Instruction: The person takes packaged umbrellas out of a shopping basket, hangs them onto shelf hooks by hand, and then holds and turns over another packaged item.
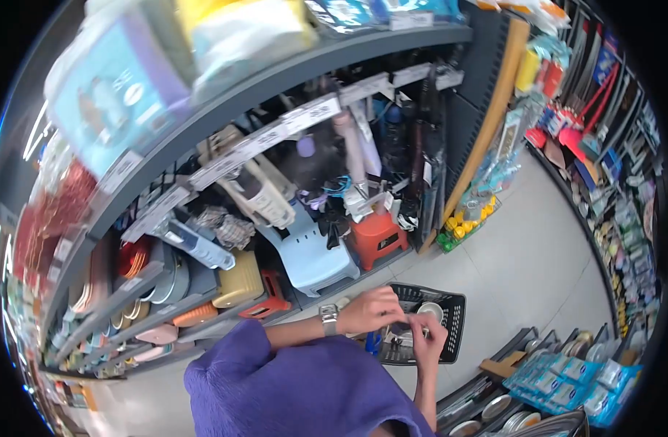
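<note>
My left hand [372, 311], with a silver watch [329, 318] on its wrist, is closed in a pinch in front of my body. Close beside it, my right hand [428, 338] is also closed, fingertips meeting those of the left. Whatever lies between the fingers is too small to make out. Below both hands a black plastic shopping basket [456, 324] stands on the floor. Inside it are a round white item [430, 312] and a blue object [373, 342], partly covered by my hands.
Ahead, a shelf unit [275, 76] holds hanging umbrellas and packaged goods. Under it stand a light blue plastic chair [312, 251] and a red stool [378, 239]. Yellow and green items [465, 224] sit at the shelf's end. Blue packs [567, 382] and dishes fill the lower right.
</note>
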Tool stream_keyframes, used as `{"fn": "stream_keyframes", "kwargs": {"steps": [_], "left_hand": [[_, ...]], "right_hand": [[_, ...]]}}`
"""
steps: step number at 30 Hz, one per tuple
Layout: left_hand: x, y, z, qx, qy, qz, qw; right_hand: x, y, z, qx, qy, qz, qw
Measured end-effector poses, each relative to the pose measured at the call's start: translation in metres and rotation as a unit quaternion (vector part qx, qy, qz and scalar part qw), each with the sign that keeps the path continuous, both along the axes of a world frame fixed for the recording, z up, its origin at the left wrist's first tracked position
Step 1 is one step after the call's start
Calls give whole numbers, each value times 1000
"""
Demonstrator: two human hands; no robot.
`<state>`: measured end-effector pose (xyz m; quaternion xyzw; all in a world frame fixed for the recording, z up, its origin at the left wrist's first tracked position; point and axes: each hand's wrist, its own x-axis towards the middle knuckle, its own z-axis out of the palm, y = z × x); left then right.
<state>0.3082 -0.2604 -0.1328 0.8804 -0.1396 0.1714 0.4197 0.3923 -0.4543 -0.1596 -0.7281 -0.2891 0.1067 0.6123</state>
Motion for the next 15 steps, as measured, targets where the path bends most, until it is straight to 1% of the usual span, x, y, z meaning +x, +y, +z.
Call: {"fn": "stream_keyframes", "kwargs": {"steps": [2, 3, 4, 6, 7, 8, 10, 12, 14, 15], "left_hand": [[-24, 11, 35, -89, 19, 144, 985], [-33, 14, 47, -145, -10, 187, 972], [-43, 21, 57, -146, -16, 191, 971], [-62, 37, 76, -140, -61, 300, 942], [-69, 46, 86, -141, -66, 302, 941], [-76, 56, 96, -118, -91, 348, 926], [-86, 75, 112, -89, -130, 427, 891], [-93, 102, 111, -130, -150, 476, 857], [-95, 132, 102, -255, -183, 493, 811], [-98, 151, 93, -300, -184, 492, 796]], "right_hand": [[7, 37, 36, 66, -32, 92, 993], [8, 54, 46, 64, 6, 127, 990], [9, 73, 54, 62, 44, 159, 984], [9, 109, 72, 67, 119, 217, 967], [6, 130, 83, 88, 147, 237, 956], [0, 151, 93, 107, 178, 256, 944], [-10, 195, 104, 134, 150, 287, 936], [-21, 234, 123, 136, 163, 322, 923], [-30, 282, 119, 169, 159, 343, 910], [-36, 301, 124, 172, 180, 358, 900]]}}
